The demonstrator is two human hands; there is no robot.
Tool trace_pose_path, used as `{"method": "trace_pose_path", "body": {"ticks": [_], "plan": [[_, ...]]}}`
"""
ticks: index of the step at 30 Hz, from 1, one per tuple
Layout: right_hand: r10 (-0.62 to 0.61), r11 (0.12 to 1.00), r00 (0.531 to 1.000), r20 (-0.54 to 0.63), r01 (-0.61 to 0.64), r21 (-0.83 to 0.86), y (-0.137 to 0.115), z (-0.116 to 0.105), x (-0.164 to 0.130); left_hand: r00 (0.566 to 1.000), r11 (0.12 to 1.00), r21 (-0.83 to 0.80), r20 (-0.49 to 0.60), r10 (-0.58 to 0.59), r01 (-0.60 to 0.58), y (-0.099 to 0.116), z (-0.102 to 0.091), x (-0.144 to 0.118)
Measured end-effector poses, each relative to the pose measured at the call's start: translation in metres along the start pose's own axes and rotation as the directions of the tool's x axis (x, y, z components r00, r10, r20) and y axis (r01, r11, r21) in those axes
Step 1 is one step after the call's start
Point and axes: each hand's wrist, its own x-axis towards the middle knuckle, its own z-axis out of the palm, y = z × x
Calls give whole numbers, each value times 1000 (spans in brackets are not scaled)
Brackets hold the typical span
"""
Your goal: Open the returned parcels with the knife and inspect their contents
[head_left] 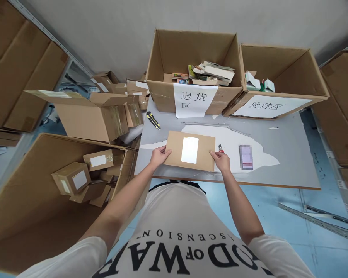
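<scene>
Shirt (174, 216): white w/ blk lettering, nearest thing, just off table's front edge.
Big carton (26, 185): open, beside table's left edge nr front-left corner; small parcels (78, 179) inside, several w/ white labels.
Table (295, 158): grey top, brown strip along front edge.
L hand (160, 155): clamped on parcel's left short end, thumb on top.
R hand (220, 160): clamped on parcel's right short end; hands apart, parcel btwn them.
Parcel (204, 154): flat brown cardboard, white label (190, 150) face up, at table's front edge, left of mid; can't tell if it rests on top or is lifted a bit.
Red cutter (220, 148): just beyond R hand; can't tell if touching.
Pixelated item (246, 157): purplish, right of R hand, nr front edge.
White patch (232, 139): uneven outline, mid-table, partly behind parcel; paper or bare surface, can't tell.
Yellow-blk cutter (153, 120): nr table's left edge, toward far-left corner.
Flapped carton (81, 119): past big carton, off left edge.
Book box (162, 90): open, far edge, left part; sign 退货区, books (217, 71) piled inside.
Second box (316, 88): touching book box, toward far-right corner; sign 换货区, few white-green packs (252, 82).
Wall (127, 31): pale, behind all.
</scene>
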Motion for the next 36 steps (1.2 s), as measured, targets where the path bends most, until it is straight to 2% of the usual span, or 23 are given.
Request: {"method": "trace_pose_path", "body": {"ticks": [4,7,9,12,15,19,23,26,29,33,36], "plan": [[-2,992,999,-34,6,129,12,7,-5,999,1000,-24,-34,-2,2,-6,-3,-2],[-18,934,1000,-16,23,357,37,11,-17,995,996,-65,-83,-64,58,-22,-15,-9],[-43,908,999,3,38,417,57,12,-29,995,994,-88,-67,-77,71,-36,-25,-18],[-128,934,987,93,89,345,77,16,-50,1000,998,-59,20,-19,20,-53,-31,-37],[-192,953,967,169,142,269,77,24,-64,996,999,-18,86,37,-35,-59,-25,-50],[-164,958,971,173,115,264,64,38,-68,998,999,4,46,49,-49,-61,-12,-54],[-166,960,970,175,118,253,62,40,-64,997,996,63,33,69,-71,-61,-12,-51],[-197,962,962,191,152,226,62,34,-62,992,967,223,59,110,-120,-55,-15,-50],[-229,964,956,181,196,183,54,23,-61,983,894,408,92,162,-185,-40,-19,-53],[-276,960,951,139,268,76,27,0,-61,969,788,565,106,225,-245,-10,-23,-61],[-271,960,961,57,274,-53,1,-20,-60,963,733,635,68,261,-243,14,-22,-63]]}}
